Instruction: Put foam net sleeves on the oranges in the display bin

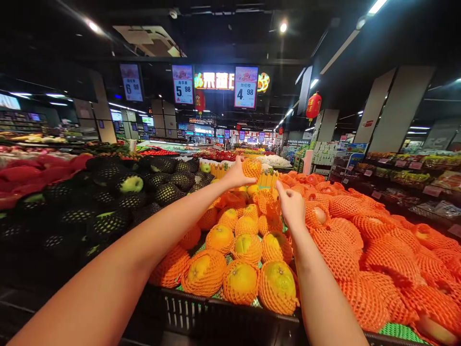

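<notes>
My left hand (pixel 236 176) reaches far over the display and grips an orange fruit in an orange foam net (pixel 251 167), lifted above the back of the pile. My right hand (pixel 291 206) hovers over the netted fruit with its fingers curled into a loose pinch; whether anything is in them I cannot tell. Below both arms lies a heap of yellow-orange citrus in orange nets (pixel 239 259), filling a black plastic crate (pixel 201 315).
Green fruit in black nets (pixel 131 185) lies to the left, red-wrapped produce (pixel 21 175) beyond it. To the right sit more fruit in orange nets (pixel 382 254). Price signs (pixel 246 87) hang overhead; shelves (pixel 414 178) line the right aisle.
</notes>
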